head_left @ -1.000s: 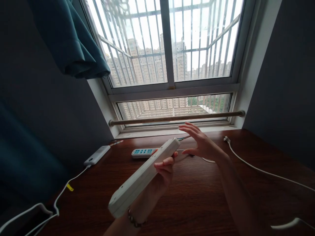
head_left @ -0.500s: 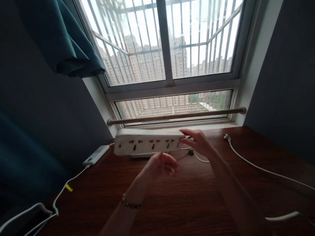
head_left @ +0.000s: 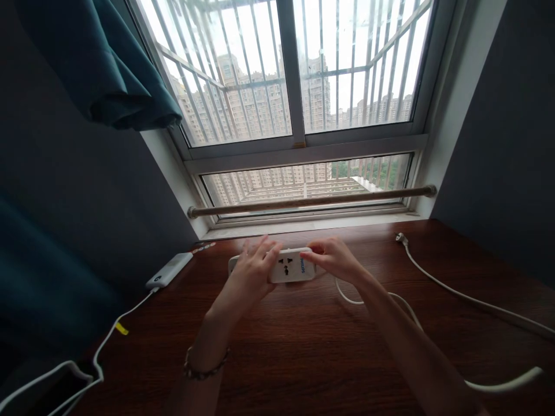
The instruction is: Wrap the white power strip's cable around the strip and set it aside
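Observation:
A white power strip (head_left: 295,273) with dark socket holes and blue lettering at its right end lies low over the table near the window. My left hand (head_left: 255,266) reaches across its middle, fingers over the top and hiding several sockets. A small piece of the strip shows left of that hand. At the right end, my right hand (head_left: 332,257) pinches the strip between thumb and fingers. A white cord (head_left: 347,297) curves on the table below my right wrist. Whether the strip rests fully on the surface, I cannot tell.
The reddish-brown wooden table (head_left: 281,352) spans the foreground. On the left lies a white adapter-like box (head_left: 171,271) with a cable. To the right is a white plug (head_left: 401,238) on a long cord. A rail (head_left: 312,202) crosses before the window; a blue curtain (head_left: 117,86) hangs left.
The power strip has come down and turned from a raised tilt towards the table. My left hand has moved from below it up onto its middle. My right hand stays at its right end.

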A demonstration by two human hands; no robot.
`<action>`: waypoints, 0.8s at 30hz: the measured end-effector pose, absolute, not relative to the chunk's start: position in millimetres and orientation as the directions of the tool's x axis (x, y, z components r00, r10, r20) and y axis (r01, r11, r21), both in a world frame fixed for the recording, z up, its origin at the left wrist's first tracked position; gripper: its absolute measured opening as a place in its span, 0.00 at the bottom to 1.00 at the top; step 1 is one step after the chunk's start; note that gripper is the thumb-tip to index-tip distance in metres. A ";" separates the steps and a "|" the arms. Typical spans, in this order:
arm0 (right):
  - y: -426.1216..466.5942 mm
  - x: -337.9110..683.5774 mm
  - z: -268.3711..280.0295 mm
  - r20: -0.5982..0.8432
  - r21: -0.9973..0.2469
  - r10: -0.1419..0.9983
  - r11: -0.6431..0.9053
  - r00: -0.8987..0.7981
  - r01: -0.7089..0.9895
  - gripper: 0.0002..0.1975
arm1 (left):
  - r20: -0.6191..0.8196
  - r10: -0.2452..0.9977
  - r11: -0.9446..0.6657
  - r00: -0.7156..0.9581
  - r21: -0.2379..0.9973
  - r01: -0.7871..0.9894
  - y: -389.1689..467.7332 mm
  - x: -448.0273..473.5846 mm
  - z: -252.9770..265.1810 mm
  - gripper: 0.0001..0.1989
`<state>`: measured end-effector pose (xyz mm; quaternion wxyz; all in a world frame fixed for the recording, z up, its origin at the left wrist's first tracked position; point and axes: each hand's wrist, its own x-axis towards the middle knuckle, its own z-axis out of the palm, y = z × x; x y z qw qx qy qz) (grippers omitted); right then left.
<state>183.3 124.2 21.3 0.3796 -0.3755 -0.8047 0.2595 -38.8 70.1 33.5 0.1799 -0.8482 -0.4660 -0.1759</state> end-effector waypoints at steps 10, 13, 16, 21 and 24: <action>146.4 187.1 0.7 0.235 -0.836 0.784 0.465 -0.575 0.292 0.36 | 0.625 0.732 -0.361 0.271 0.019 0.932 61.1 -78.1 56.1 0.25; 146.3 193.1 -5.5 -0.009 -0.802 0.770 0.376 -0.638 0.465 0.44 | 0.662 0.733 -0.266 0.157 0.067 0.962 59.4 -86.6 58.3 0.26; 135.8 193.7 -4.6 -0.234 -0.683 0.703 0.372 -0.671 0.629 0.30 | 0.680 0.733 -0.149 0.034 0.112 0.982 61.6 -92.6 56.9 0.25; 96.4 177.8 10.0 -0.342 -0.416 0.713 0.469 -0.612 0.779 0.14 | 0.640 0.754 0.050 -0.146 0.166 0.985 69.3 -88.8 52.2 0.27; 69.3 161.5 17.8 -0.134 -0.268 0.799 0.540 -0.586 0.798 0.06 | 0.607 0.771 0.125 -0.193 0.153 0.980 72.4 -73.5 49.1 0.25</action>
